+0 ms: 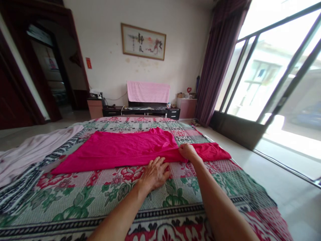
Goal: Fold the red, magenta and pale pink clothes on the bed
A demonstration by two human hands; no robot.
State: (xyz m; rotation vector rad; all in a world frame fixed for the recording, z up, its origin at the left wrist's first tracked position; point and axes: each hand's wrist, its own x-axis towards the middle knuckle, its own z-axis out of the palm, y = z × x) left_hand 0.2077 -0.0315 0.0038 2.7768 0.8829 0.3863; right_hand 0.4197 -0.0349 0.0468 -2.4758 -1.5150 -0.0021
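Observation:
A bright pink garment [120,147] is spread flat on the patterned bedcover [130,177], its wide end to the left. One sleeve, looking redder, stretches out to the right. My left hand [156,172] lies with its fingers extended, the fingertips on the garment's near edge and the palm over the bedcover. Closed around the cloth near the shoulder, where the sleeve begins, is my right hand [187,152]. Its fingertips are partly hidden from me.
At the left lie a pale pink cloth [37,150] and a black-and-white patterned cloth [30,180]. Beyond the bed stands a low black cabinet [112,111] with a pink-draped screen [147,92]. A glass door [263,77] is on the right, past a purple curtain [213,60].

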